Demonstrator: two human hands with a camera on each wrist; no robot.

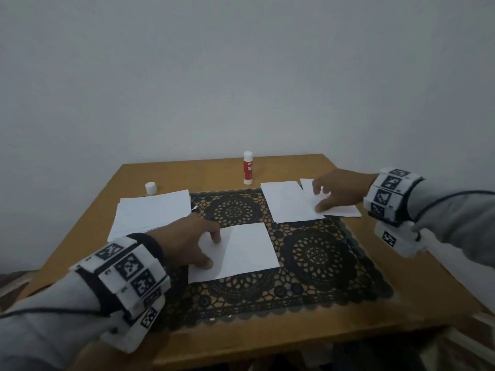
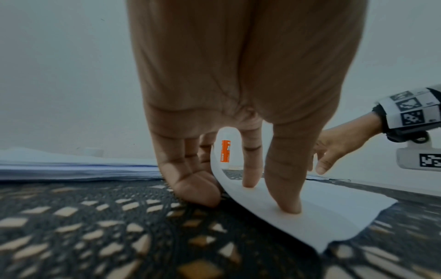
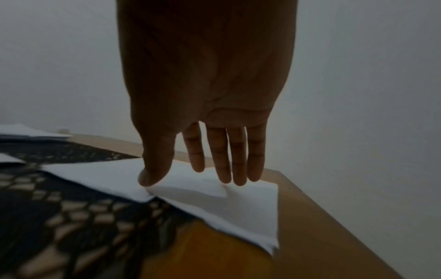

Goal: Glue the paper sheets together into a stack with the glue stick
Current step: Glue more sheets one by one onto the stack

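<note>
White paper sheets, a glue stick with red label and white cap at the far edge, a loose white cap, black lace mat of round floral medallions, tan wooden surface, black-and-white square-patterned wristbands, pale grey wall

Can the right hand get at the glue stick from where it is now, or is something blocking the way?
Probably yes. The glue stick stands upright and alone at the table's far edge; the right hand rests on loose sheets nearby, holding nothing, with only flat paper between.
</note>
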